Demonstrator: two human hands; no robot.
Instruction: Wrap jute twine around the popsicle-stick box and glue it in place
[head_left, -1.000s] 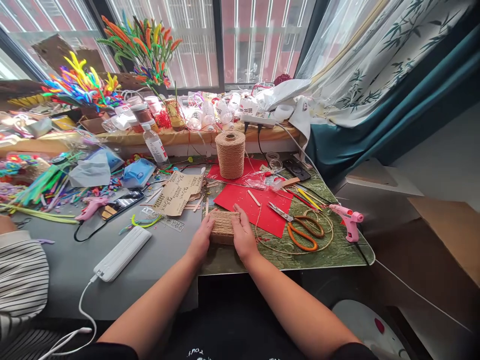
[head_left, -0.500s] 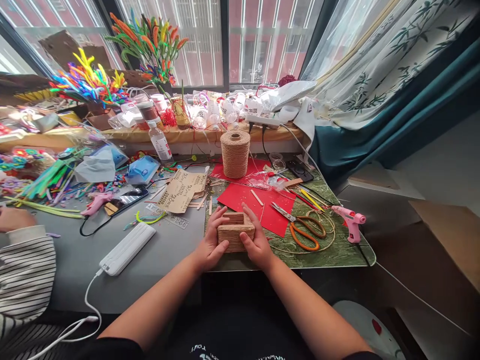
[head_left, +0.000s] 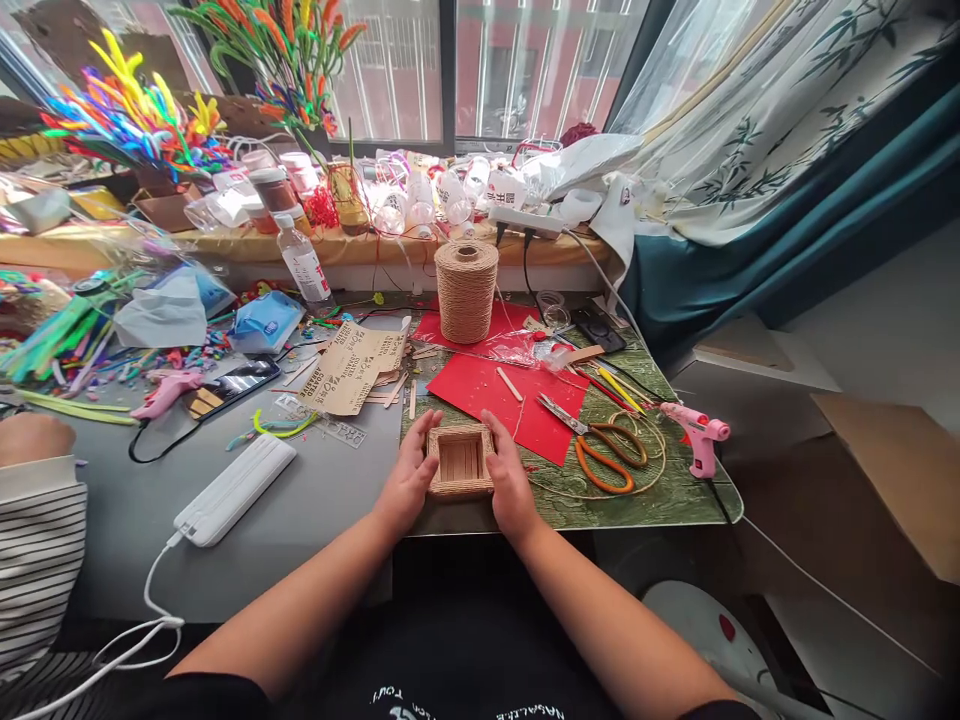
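We hold a twine-wrapped box (head_left: 461, 489)
Left hand (head_left: 403, 485), right hand (head_left: 514, 485): fingers half-curled round left/right sides, best grip; likely light, stiff.

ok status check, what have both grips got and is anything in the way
Left grip, right grip holding twine-wrapped box from opposite sides. Box open-topped, wooden inside showing. Nothing seen blocking; scissors lie off to the right.
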